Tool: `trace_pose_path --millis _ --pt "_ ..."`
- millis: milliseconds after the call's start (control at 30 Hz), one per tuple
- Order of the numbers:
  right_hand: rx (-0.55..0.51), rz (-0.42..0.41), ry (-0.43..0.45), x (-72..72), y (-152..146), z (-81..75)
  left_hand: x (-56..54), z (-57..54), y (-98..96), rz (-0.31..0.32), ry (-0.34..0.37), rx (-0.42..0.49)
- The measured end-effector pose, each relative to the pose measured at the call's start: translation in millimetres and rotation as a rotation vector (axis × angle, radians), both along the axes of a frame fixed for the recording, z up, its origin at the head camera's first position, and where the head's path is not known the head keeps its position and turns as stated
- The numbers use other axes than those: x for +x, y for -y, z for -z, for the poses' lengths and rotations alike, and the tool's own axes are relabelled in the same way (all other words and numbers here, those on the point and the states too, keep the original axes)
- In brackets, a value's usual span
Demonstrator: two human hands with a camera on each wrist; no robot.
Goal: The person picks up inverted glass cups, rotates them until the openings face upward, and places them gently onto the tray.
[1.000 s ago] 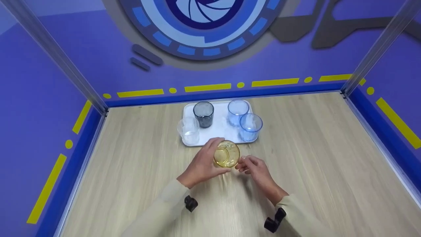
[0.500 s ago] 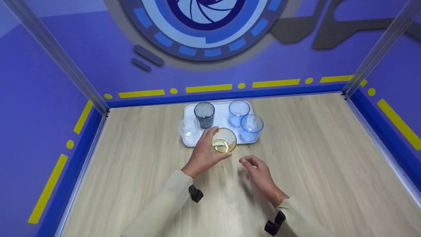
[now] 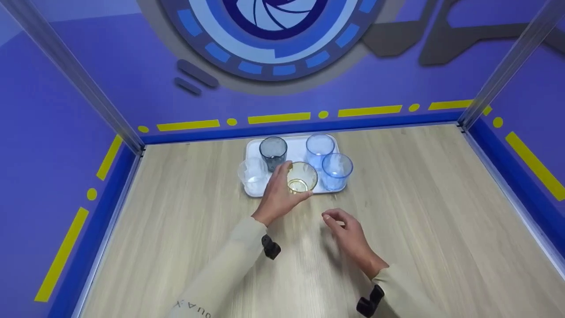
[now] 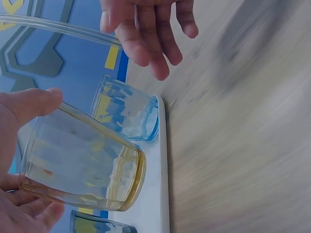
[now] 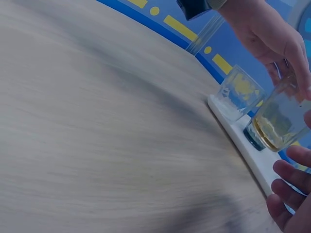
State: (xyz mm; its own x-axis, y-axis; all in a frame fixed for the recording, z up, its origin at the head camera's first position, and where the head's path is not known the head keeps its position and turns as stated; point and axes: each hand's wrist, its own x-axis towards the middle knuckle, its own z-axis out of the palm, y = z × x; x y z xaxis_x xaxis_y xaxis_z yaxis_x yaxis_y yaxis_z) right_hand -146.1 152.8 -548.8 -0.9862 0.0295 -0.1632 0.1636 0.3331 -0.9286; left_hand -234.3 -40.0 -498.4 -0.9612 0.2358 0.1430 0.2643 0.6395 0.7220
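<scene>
My left hand (image 3: 278,195) holds a yellow-tinted glass (image 3: 304,177) between thumb and fingers, mouth up and slightly tilted. In the right wrist view the glass's base hangs just above the white tray (image 3: 296,142), near its front edge. A dark grey glass (image 3: 273,152) stands behind my left fingers, partly covered by them. To their left is a clear glass (image 3: 252,176), and two blue glasses (image 3: 320,148) stand on the tray's right side. Nearer to me, my right hand (image 3: 351,234) hovers over the table with loosely curled fingers, holding nothing.
The front blue glass (image 4: 127,109) stands close beside the yellow glass. Bare wood tabletop (image 3: 423,212) spreads around the tray. Purple-blue panels (image 3: 247,99) wall in the back and both sides, with metal posts (image 3: 507,66) at the corners.
My left hand has carried the yellow glass forward, from in front of the tray to over its front part. The right hand, earlier beside the glass, has stayed almost in place.
</scene>
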Motion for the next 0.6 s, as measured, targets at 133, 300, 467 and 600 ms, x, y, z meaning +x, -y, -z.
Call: trace_pose_path --millis 133,300,467,600 --pt "-0.003 -0.003 0.022 0.4 -0.9 1.2 -6.3 1.4 -2.6 -0.019 0.023 -0.003" --pt "-0.013 -0.004 0.037 -1.0 -1.8 0.9 -15.3 2.4 -6.6 -0.042 0.044 0.013" --pt "0.001 0.002 0.024 -3.2 -1.5 -1.3 -21.4 5.2 -10.0 -0.053 0.06 0.009" --pt "0.008 0.001 0.008 -4.0 -1.7 -0.3 -26.1 9.4 -13.1 -0.074 0.079 0.0"
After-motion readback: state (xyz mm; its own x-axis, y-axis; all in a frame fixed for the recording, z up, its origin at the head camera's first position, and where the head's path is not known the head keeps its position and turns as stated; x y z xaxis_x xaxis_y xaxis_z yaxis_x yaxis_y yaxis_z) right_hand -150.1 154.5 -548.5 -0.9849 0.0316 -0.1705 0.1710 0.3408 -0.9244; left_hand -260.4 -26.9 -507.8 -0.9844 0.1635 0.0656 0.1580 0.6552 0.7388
